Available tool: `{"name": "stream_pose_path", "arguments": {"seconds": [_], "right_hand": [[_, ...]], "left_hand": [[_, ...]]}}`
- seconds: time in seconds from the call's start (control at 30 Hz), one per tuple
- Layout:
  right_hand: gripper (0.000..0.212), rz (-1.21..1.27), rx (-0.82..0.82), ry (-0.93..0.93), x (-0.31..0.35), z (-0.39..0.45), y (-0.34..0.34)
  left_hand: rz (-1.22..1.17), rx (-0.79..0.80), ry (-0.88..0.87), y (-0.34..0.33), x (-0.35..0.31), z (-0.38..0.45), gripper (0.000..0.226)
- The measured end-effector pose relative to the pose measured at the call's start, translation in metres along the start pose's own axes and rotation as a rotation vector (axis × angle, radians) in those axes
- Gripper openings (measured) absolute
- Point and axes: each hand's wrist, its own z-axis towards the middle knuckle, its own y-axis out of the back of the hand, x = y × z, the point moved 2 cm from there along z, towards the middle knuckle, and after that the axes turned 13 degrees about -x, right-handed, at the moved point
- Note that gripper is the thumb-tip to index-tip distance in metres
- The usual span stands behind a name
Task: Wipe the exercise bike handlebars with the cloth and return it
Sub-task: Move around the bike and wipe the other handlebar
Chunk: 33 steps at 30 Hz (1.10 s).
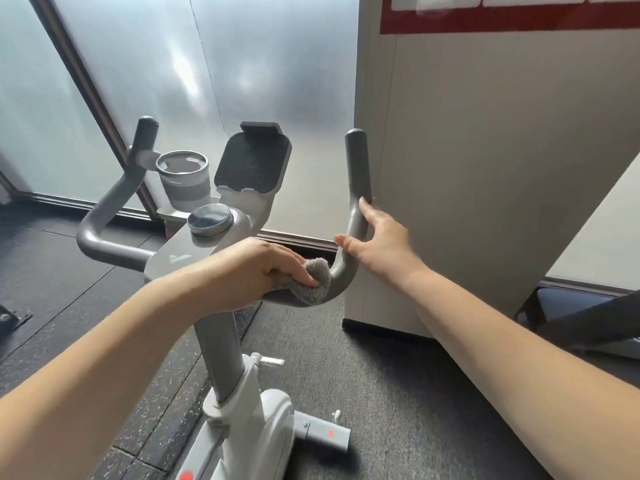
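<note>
A white exercise bike stands before me with grey curved handlebars, a left bar (104, 216) and a right bar (358, 174). My left hand (256, 268) presses a fluffy grey cloth (313, 278) onto the lower bend of the right bar, close to the console. My right hand (381, 244) rests on the outer side of the same bar just above the bend, fingers loosely curled around it and thumb on the near side.
Between the bars sit a cup holder (183, 178), a round knob (209, 220) and a black tablet rest (254, 161). A beige cabinet (485, 168) stands directly right of the right bar. Frosted glass panels are behind. Dark rubber flooring lies below.
</note>
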Motion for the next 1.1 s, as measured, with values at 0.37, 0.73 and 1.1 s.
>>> {"name": "stream_pose_path", "arguments": {"seconds": [0.37, 0.73, 1.1], "right_hand": [[0.072, -0.116, -0.065, -0.031, 0.013, -0.017, -0.002], [0.073, -0.235, -0.119, 0.004, 0.022, -0.041, -0.016], [0.072, -0.252, -0.121, -0.012, 0.022, -0.042, -0.015]], "left_hand": [[0.078, -0.155, -0.168, 0.002, 0.029, -0.019, 0.022], [0.025, -0.148, -0.305, -0.017, 0.016, -0.019, 0.027], [0.092, -0.23, -0.246, 0.013, 0.049, -0.032, 0.023]]}}
